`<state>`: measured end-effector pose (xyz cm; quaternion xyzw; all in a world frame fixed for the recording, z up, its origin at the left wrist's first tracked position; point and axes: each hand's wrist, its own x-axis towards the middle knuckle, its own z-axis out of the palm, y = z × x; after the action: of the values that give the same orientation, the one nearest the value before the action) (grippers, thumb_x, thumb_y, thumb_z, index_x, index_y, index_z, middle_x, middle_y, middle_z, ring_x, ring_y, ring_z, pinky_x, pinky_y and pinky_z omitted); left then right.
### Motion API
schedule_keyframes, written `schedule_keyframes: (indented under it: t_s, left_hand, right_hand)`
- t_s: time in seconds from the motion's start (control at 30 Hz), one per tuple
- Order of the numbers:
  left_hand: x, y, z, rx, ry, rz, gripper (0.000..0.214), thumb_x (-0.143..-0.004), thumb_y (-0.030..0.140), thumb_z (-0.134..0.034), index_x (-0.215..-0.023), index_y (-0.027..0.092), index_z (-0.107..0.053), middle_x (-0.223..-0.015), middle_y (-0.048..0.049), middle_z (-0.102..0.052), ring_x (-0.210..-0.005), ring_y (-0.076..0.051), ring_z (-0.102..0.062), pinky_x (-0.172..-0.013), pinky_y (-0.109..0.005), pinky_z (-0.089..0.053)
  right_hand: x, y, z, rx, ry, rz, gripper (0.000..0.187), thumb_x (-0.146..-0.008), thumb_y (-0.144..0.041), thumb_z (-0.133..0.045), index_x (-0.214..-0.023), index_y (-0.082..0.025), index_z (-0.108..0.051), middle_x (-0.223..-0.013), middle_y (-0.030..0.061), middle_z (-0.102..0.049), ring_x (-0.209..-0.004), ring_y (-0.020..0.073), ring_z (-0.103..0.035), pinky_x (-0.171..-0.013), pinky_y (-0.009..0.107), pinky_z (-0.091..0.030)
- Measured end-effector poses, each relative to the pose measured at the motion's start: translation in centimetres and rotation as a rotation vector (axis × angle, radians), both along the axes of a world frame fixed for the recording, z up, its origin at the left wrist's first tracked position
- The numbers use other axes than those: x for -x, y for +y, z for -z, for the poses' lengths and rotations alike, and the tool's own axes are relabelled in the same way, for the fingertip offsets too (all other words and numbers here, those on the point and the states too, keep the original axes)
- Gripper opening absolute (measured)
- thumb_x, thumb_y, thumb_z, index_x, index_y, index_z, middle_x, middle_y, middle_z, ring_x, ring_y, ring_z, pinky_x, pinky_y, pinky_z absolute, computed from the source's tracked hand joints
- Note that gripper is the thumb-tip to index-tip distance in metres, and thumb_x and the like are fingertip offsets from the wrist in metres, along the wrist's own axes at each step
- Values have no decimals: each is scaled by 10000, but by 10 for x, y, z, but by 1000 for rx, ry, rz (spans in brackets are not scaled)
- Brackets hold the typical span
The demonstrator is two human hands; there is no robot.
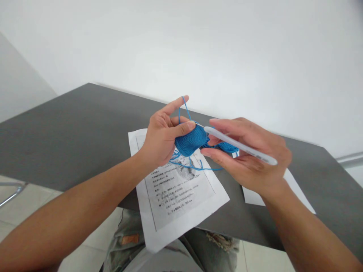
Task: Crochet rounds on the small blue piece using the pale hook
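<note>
Pinching the blue crochet piece over the sheet's far end, the left hand carries yarn on its forefinger. Right of the sheet, the right hand has thumb and fingertips apart around the hook; its grip I cannot tell. The piece should handle light, soft, stretchy, best held at its rim beside the hook.

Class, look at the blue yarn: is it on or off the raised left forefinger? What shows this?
On. The blue yarn passes over the left hand's forefinger near its tip; two strands run down from it.
</note>
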<state>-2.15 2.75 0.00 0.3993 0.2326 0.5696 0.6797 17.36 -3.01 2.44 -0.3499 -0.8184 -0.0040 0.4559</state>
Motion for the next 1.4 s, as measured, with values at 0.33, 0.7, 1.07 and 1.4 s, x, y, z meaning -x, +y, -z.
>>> schedule_keyframes:
  t_s: [0.33,0.7,1.07,1.4]
  left_hand:
    - [4,1,-15,112,-196,6,484,-882,57,-789,-1353,126,-701,-692,46,-748,-573,-91,-655,-591,-188,-560]
    - [6,2,-7,40,-157,35,293,-796,146,-899,-1076,208,-840,-746,17,-761,-637,-106,-672,-633,-206,-586]
    - [7,0,-8,-26,-85,-47,253,-735,191,-953,-979,202,-889,-693,4,-742,-615,-115,-638,-598,-222,-572]
    - [0,-21,1,-134,104,-42,476,-734,160,-972,-1194,224,-868,-757,29,-747,-618,-108,-623,-574,-228,-537]
  right_hand:
    - [41,39,71,501,532,-178,430,-925,-433,-805,-1298,-289,-645,-1361,95,-767,-1302,274,-722,-1181,518,-576]
    - [40,32,64,696,443,-31,257,-910,-412,-734,-776,-217,-633,-600,-45,-645,-518,109,-532,-520,254,-435]
    - [7,19,52,627,-64,-147,193,-961,-201,-669,-772,-204,-625,-631,-49,-600,-571,104,-521,-583,259,-371]
    - [-10,8,45,388,-153,-101,118,-999,-295,-758,-1037,-214,-682,-868,15,-726,-742,165,-673,-695,302,-529]
